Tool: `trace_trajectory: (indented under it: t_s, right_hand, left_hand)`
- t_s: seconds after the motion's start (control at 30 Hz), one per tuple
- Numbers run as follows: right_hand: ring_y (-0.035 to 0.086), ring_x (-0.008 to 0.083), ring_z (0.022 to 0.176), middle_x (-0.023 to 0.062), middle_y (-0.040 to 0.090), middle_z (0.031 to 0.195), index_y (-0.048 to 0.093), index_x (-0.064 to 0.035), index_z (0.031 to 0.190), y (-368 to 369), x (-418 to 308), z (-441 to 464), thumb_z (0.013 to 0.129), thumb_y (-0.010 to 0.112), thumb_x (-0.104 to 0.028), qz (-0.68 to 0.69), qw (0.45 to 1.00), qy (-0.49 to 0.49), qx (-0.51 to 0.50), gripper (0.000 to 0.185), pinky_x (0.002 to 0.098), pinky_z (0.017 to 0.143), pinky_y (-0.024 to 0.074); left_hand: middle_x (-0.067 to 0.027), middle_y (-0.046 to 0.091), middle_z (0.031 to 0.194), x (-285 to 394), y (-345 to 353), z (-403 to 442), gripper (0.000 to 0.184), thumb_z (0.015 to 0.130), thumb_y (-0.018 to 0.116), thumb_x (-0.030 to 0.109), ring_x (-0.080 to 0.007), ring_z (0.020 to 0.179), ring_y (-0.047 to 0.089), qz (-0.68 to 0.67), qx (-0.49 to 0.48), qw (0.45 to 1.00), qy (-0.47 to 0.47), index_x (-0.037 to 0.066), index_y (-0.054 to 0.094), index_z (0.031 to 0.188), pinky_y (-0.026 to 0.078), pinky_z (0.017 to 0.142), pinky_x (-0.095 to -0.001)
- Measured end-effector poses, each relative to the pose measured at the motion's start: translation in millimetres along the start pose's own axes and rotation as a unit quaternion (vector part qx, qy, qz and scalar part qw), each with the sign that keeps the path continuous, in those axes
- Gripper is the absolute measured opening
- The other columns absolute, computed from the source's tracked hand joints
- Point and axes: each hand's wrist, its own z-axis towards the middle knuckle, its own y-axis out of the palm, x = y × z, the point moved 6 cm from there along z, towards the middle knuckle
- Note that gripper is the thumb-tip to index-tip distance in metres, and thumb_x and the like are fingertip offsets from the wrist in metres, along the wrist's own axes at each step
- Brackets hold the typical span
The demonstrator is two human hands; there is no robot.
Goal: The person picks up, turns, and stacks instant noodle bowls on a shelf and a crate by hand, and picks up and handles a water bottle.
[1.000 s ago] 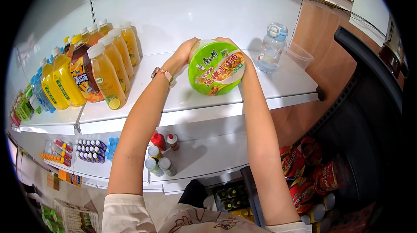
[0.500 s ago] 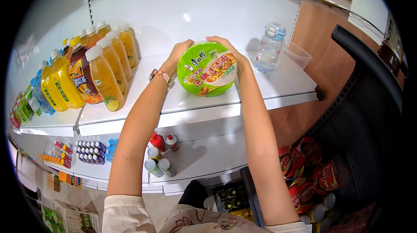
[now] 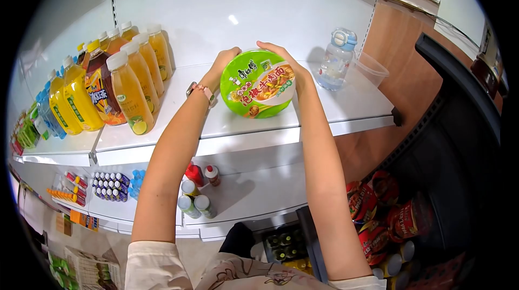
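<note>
Between my two hands is a tub of instant noodles (image 3: 257, 85) with a bright green lid, printed with noodles in a bowl. The lid faces up toward me, over the upper white shelf (image 3: 184, 122). My left hand (image 3: 223, 63) is wrapped round the tub's left side, a watch and a pink band at that wrist. Round the right side curls my right hand (image 3: 286, 63). Most of the tub's wall and base is hidden behind the lid, so I cannot tell whether it rests on the shelf.
Juice bottles (image 3: 130, 92) line the shelf's left part. A clear water bottle (image 3: 338, 60) and a plastic tub (image 3: 370, 68) stand at its right. Cans (image 3: 197, 203) sit on the lower shelf. Red noodle tubs (image 3: 403, 222) fill a black cart at the lower right.
Both hands and the noodle tub stay in nearly the same place. The surroundings shift only slightly as the view moves.
</note>
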Motion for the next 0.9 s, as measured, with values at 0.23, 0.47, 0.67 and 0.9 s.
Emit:
trace_trajectory:
  t_s: [0.23, 0.47, 0.67, 0.9]
  right_hand:
    - [0.058, 0.0124, 0.062, 0.0042, 0.061, 0.075, 0.058, -0.0106, 0.080, 3, -2, -4, 0.073, 0.062, -0.049, 0.010, 1.000, 0.012, -0.007, 0.039, 0.0258, 0.058, 0.0476]
    - [0.057, 0.0134, 0.063, 0.0044, 0.061, 0.077, 0.057, -0.0114, 0.078, 3, -2, -5, 0.071, 0.064, -0.049, 0.011, 1.000, 0.007, 0.007, 0.038, 0.0263, 0.059, 0.0463]
    - [0.055, 0.0147, 0.063, 0.0037, 0.060, 0.077, 0.058, -0.0119, 0.078, 2, 0, -7, 0.069, 0.065, -0.047, 0.035, 0.999, 0.022, 0.022, 0.037, 0.0281, 0.060, 0.0438]
    - [0.055, 0.0158, 0.066, 0.0037, 0.061, 0.077, 0.059, -0.0127, 0.078, 3, 1, -10, 0.066, 0.067, -0.049, 0.042, 0.998, 0.036, 0.033, 0.039, 0.0288, 0.063, 0.0437]
  left_hand:
    - [0.0006, 0.053, 0.067, -3, -2, 7, 0.017, 0.089, 0.045, 0.013, -0.0050, 0.059, 0.049, 0.045, 0.003, 0.999, 0.024, 0.004, 0.052, 0.077, 0.041, 0.050, -0.0220]
    - [-0.0024, 0.056, 0.070, -12, -6, 24, 0.016, 0.088, 0.045, 0.013, -0.0073, 0.061, 0.051, 0.162, 0.007, 0.982, 0.096, 0.002, 0.053, 0.079, 0.042, 0.052, -0.0237]
    - [-0.0160, 0.059, 0.070, 7, 1, 1, 0.032, 0.082, 0.041, 0.020, -0.0195, 0.061, 0.051, 0.038, 0.057, 0.998, 0.009, -0.007, 0.057, 0.073, 0.041, 0.060, -0.0353]
    - [-0.0135, 0.057, 0.067, 13, 1, -1, 0.032, 0.081, 0.042, 0.020, -0.0175, 0.058, 0.049, 0.030, 0.061, 0.998, 0.006, -0.006, 0.056, 0.070, 0.040, 0.058, -0.0342]
